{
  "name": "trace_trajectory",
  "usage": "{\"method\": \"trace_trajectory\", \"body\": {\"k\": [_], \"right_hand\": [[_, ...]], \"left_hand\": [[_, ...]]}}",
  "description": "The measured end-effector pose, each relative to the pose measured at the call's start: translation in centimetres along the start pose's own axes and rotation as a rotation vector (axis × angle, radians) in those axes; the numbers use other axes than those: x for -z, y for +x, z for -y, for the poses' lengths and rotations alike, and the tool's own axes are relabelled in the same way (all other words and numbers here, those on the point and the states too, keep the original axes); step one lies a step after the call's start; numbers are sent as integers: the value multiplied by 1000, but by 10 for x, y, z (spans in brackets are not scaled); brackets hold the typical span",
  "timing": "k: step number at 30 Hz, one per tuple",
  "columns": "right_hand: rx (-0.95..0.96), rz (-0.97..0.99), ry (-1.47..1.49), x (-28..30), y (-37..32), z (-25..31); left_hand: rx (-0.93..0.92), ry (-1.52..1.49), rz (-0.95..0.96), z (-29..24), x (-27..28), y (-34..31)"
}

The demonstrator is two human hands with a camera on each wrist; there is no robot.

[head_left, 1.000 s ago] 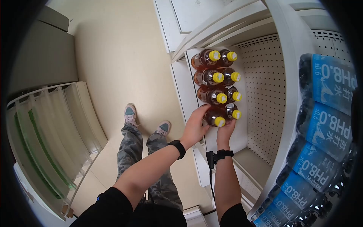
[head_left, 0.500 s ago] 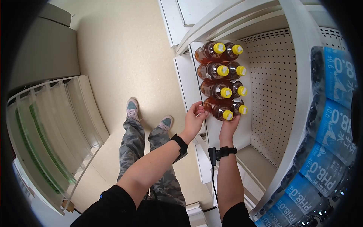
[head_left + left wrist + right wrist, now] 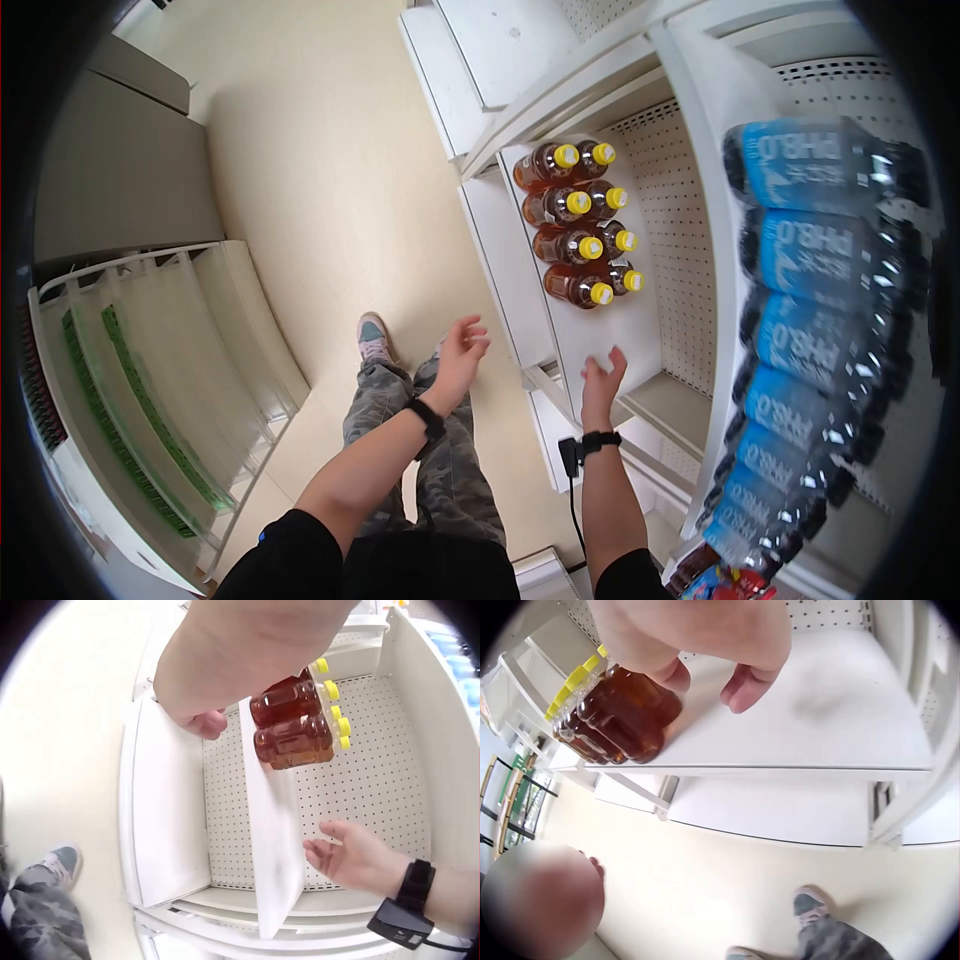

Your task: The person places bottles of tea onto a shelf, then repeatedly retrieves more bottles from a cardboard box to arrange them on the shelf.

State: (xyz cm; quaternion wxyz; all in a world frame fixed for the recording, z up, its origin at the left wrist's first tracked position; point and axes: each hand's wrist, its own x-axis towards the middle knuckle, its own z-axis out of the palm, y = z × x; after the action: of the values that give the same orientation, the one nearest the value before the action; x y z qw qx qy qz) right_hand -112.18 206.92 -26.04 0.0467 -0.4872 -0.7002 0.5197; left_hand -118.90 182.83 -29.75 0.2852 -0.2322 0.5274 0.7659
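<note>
Brown-red drink bottles (image 3: 575, 287) with yellow caps stand upright in two columns on a white shelf (image 3: 625, 330). Over the floor in front of the shelf, my left hand (image 3: 460, 352) is held away from the bottles, fingers loosely bent around nothing. My right hand (image 3: 603, 383) hovers by the shelf's bare near part, thumb and fingers apart and nothing held. In the right wrist view, the fingertips of the right hand (image 3: 697, 637) lie beside the closest bottle (image 3: 622, 712). The left wrist view shows the left hand (image 3: 247, 660) overlapping part of the bottle group (image 3: 292, 739).
Blue-labelled water bottles (image 3: 800, 340) fill a higher shelf at the right, beyond a white upright (image 3: 715, 150). A perforated back panel (image 3: 680, 210) closes the shelf's rear. A rack with clear dividers (image 3: 200, 360) stands across the aisle floor (image 3: 310, 180) at left.
Both hands were at the nearest bottles; they have let go and drawn back, the left one toward the aisle, the right one toward my body. The nearest front bottle now stands in line with the others.
</note>
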Motion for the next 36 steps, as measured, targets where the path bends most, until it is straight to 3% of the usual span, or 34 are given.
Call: {"method": "trace_trajectory", "body": {"k": [3, 5, 6, 7, 8, 10, 11, 13, 15, 17, 19, 22, 23, 24, 25, 27, 29, 31, 35, 36], "right_hand": [[-27, 45, -344, 42, -48, -44], [-122, 299, -401, 68, -92, -38], [20, 345, -448, 83, -95, -68], [38, 417, -464, 94, -101, -75], [217, 414, -539, 103, -103, -88], [313, 343, -532, 106, -101, -100], [241, 382, -495, 101, -99, -96], [404, 333, -544, 90, -102, -97], [478, 359, -629, 79, -117, -90], [373, 453, -697, 55, -117, -112], [634, 505, -889, 44, -162, -91], [706, 668, -886, 23, -223, -89], [631, 720, -884, 13, -237, -96], [567, 765, -878, -7, -250, -96], [625, 801, -909, -28, -260, -104], [768, 914, -1020, -68, -277, -128], [755, 1001, -1075, -94, -352, -116], [855, 1162, -1130, -134, -415, -132], [1049, 1395, -1362, -221, -566, -162], [1180, 1412, -1361, -241, -610, -172]], "left_hand": [[33, 81, -15, -23, 65, -58], [20, 167, -50, -44, 110, -96], [-26, 242, -71, -55, 130, -113], [-75, 319, -102, -64, 148, -132], [-163, 434, -74, -72, 166, -151], [-285, 727, -116, -79, 209, -193], [-303, 896, -182, -76, 227, -218], [-243, 994, -246, -65, 255, -277], [-186, 1030, -353, -30, 283, -339], [-259, 873, -603, 38, 319, -400], [-93, 593, -764, 97, 339, -483], [297, 684, -926, 185, 362, -613], [430, 697, -974, 216, 364, -655], [480, 634, -1041, 248, 374, -685], [526, 559, -1110, 278, 380, -709], [430, 39, -1203, 317, 379, -756], [286, -115, -1289, 353, 380, -789], [219, -69, -1469, 393, 378, -812], [216, -343, -1621, 456, 369, -861], [268, -368, -1612, 473, 368, -879]]}}
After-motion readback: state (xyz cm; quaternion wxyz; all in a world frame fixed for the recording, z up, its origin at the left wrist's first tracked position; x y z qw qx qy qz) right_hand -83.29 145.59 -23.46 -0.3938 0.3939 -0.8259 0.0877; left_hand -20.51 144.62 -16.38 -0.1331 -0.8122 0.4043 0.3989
